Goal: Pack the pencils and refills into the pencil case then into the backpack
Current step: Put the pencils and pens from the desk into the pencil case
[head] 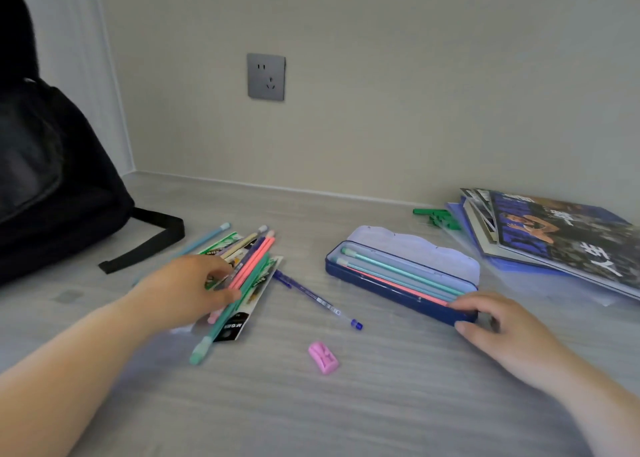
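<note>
**Hands at the pencils and the open case**

Our left hand (188,288) lies over the pile of pencils (242,273) toward the desk's left side. Fingers curled, narrow gap, thumb and fingertips (221,295) pinched on the pink and green shafts at mid-length. Whether any pencil is lifted off the pile, we cannot tell; the hand is blurred.

Under the pencils: the refill packets (239,313), printed green, white and black, flat on the desk (381,404). One light blue pencil (207,238) lies just left of the pile, its far end pointing at the black backpack (52,179), which stands at the desk's back left corner against the wall.

Our right hand (498,325) rests on the near right end of the pencil case (398,290), fingers loosely spread, touching its blue rim, holding nothing else.

The case is open, lid tipped back, right of centre. Inside it: several pencils, mint, pale blue and pink, lying lengthwise.

Between pile and case: a blue pen (317,299). Nearer us, a pink sharpener (323,357). Back right corner: a stack of books (554,238).
</note>
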{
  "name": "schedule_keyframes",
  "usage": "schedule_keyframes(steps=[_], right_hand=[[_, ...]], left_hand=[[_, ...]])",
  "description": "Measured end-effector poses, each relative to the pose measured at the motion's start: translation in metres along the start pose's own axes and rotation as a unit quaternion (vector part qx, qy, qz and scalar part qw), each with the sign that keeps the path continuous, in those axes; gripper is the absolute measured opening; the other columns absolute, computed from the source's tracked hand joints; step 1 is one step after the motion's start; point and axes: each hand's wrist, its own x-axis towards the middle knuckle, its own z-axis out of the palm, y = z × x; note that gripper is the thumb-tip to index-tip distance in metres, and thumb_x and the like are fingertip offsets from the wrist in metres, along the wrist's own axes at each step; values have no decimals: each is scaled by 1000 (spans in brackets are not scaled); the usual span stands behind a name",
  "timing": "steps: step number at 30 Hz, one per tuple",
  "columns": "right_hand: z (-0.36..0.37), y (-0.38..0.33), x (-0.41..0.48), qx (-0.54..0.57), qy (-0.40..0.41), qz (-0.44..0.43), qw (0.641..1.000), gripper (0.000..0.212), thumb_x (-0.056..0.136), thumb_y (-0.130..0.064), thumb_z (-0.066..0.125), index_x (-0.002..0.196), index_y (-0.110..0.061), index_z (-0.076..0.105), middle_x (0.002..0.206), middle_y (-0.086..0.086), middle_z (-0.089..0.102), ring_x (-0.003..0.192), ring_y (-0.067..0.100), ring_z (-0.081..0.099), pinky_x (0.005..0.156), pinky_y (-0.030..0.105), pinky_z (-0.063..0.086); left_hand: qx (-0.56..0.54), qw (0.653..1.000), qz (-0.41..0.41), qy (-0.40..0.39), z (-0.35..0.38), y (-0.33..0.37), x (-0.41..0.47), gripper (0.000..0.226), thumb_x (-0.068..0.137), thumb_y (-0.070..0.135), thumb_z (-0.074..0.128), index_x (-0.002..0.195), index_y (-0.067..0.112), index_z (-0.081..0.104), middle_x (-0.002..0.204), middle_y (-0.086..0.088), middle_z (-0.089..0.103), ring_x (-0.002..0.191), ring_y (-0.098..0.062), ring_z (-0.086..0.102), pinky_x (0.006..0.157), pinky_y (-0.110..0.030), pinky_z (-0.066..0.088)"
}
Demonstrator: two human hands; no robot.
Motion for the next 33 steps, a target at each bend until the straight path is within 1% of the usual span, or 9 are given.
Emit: schedule_keyframes(steps=[5, 8, 11, 14, 17, 19, 28, 31, 33], right_hand=[[0, 3, 0, 11, -5, -1, 1000, 19, 76, 1, 62, 93, -7, 66, 95, 7, 59, 74, -27, 45, 68, -5, 31], [0, 3, 1, 20, -6, 4, 1000, 20, 76, 3, 61, 89, -12, 65, 96, 9, 60, 74, -26, 45, 66, -4, 32], [-1, 0, 1, 30, -4, 2, 1000, 26, 76, 3, 61, 82, -23, 61, 93, 9, 60, 74, -22, 47, 63, -3, 32], [-1, -2, 1, 37, -1, 4, 999, 30, 76, 3, 61, 79, -26, 58, 91, 8, 60, 72, -22, 48, 63, -3, 33], [-1, -2, 0, 37, -4, 7, 999, 27, 76, 3, 61, 81, -24, 59, 92, 8, 60, 73, -22, 47, 63, -3, 33], [-1, -1, 0, 39, -4, 9, 999, 27, 76, 3, 61, 82, -24, 59, 93, 8, 59, 74, -23, 47, 64, -4, 33], [-3, -3, -1, 47, -20, 10, 999, 31, 76, 2, 61, 77, -28, 57, 91, 5, 59, 73, -20, 48, 64, -3, 34], [-3, -3, -1, 46, -21, 10, 999, 30, 76, 3, 61, 76, -27, 57, 92, 6, 59, 74, -20, 48, 65, -3, 34], [-3, -2, -1, 41, -25, 11, 999, 24, 77, 2, 61, 82, -21, 60, 94, 9, 59, 74, -21, 48, 65, -2, 34]], left_hand=[[19, 1000, 4, -1, 4, 1, 2, 50, 75, 45, 65, 121, 29, 52, 124, 6, 59, 91, -11, 51, 78, -23, 41], [-25, 999, -24, 23, -1, 0, 6, 46, 77, 43, 63, 119, 27, 54, 124, 2, 60, 91, -15, 58, 76, -25, 45], [18, 999, -51, -4, -5, 2, 9, 51, 75, 49, 63, 118, 23, 56, 114, -1, 64, 82, -13, 56, 72, -27, 49], [139, 990, -23, 1, -3, 12, 13, 43, 71, 57, 58, 86, 17, 67, 74, 0, 58, 71, -15, 48, 51, -24, 35], [173, 984, -39, -9, 1, 24, 15, 40, 72, 48, 54, 50, 16, 46, 51, 4, 42, 54, -13, 42, 44, -22, 27], [159, 985, -61, -34, 3, 31, 20, 37, 75, 41, 52, 50, 17, 39, 48, 5, 44, 47, -10, 42, 43, -21, 28], [177, 980, -71, -52, 4, 41, 29, 30, 78, 29, 50, 53, 16, 40, 56, 4, 44, 50, -10, 42, 44, -20, 29], [195, 977, -63, -60, 5, 43, 33, 21, 81, 22, 47, 61, 13, 45, 59, 4, 41, 64, -17, 49, 57, -24, 40], [191, 979, -54, -53, 5, 42, 35, 12, 84, 15, 43, 80, 11, 54, 64, 3, 44, 75, -21, 49, 65, -28, 41]])
